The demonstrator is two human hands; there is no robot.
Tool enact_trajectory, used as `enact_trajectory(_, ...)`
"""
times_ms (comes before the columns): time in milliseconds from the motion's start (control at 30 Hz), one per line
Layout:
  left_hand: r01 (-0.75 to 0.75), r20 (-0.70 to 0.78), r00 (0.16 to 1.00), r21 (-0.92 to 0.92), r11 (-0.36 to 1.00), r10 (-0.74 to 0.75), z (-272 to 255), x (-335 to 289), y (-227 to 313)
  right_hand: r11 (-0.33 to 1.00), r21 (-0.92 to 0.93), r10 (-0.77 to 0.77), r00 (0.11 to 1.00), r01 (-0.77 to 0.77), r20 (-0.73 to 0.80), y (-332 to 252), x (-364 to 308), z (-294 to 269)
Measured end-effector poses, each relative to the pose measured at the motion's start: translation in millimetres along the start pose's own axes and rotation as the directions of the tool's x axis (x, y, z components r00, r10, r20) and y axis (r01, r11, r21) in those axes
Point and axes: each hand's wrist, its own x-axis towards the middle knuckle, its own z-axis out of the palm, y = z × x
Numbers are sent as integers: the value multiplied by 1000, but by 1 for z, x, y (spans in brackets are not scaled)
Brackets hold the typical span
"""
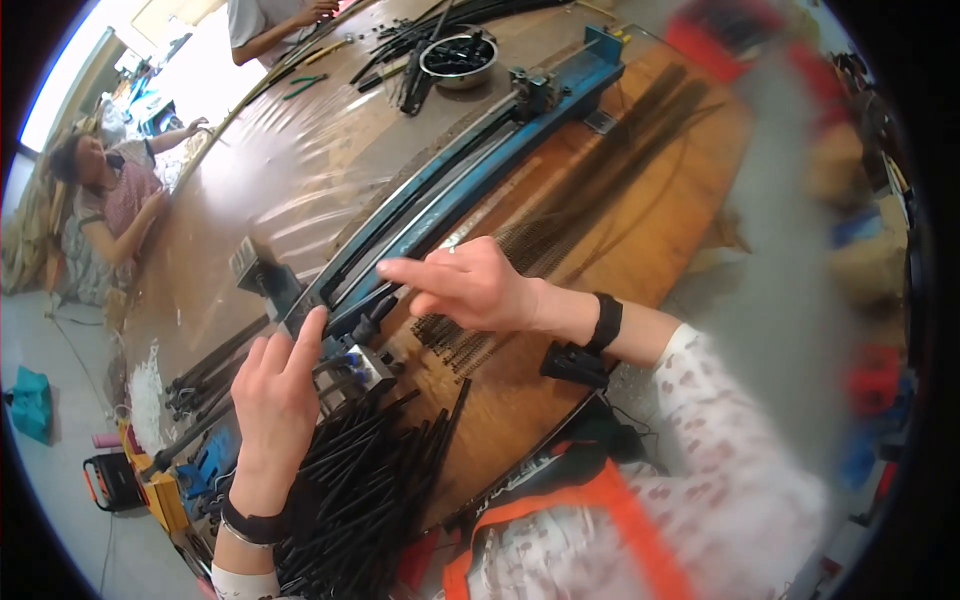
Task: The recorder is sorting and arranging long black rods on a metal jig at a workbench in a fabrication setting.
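A long blue metal jig [430, 232] with a grooved rail runs diagonally across the table. My left hand [278, 400] is at its near end, index finger raised, the other fingers bent forward and their tips hidden. Over the rail, my right hand [480, 290] points its index finger left; its other fingers are curled in. A dark lever-like part [370, 322] meets the right hand's fingertips; whether they grip it is unclear. Below the hands sits a shiny metal block [372, 368]. Many thin black rods [350, 480] lie in a heap beside my left wrist.
Thin dark spiral strips [550, 230] lie on the wooden board [510, 420] at right. A metal bowl [458, 62] of black pieces and green-handled pliers [305, 86] are farther off. One person [120, 190] sits at far left; another person [275, 28] stands at the back.
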Motion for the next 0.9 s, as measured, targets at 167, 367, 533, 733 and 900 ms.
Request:
enact_trajectory(167, 276, -316, 920, 97, 956, -233, -28, -71, -65, 951, -295, 122, 990, -95, 74, 51, -6, -26)
enact_trajectory(367, 404, -345, 869, 84, 911, -354, -79, -88, -76, 844, 12, 492, 782, -536, 382, 29, 46, 48)
enact_trajectory(533, 433, -336, 857, 56, 900, -391, -85, -140, -78, 869, 419, 63, 897, -265, 437, 3, 103, 144)
enact_trajectory(733, 634, -223, 754, -2, 774, -618, -71, -220, -77, 928, 354, -69, 879, -117, 471, 8, 112, 172)
enact_trajectory(900, 619, -241, 757, -35, 785, -607, -59, -213, -83, 979, 148, -37, 599, -138, 800, -6, 126, 191)
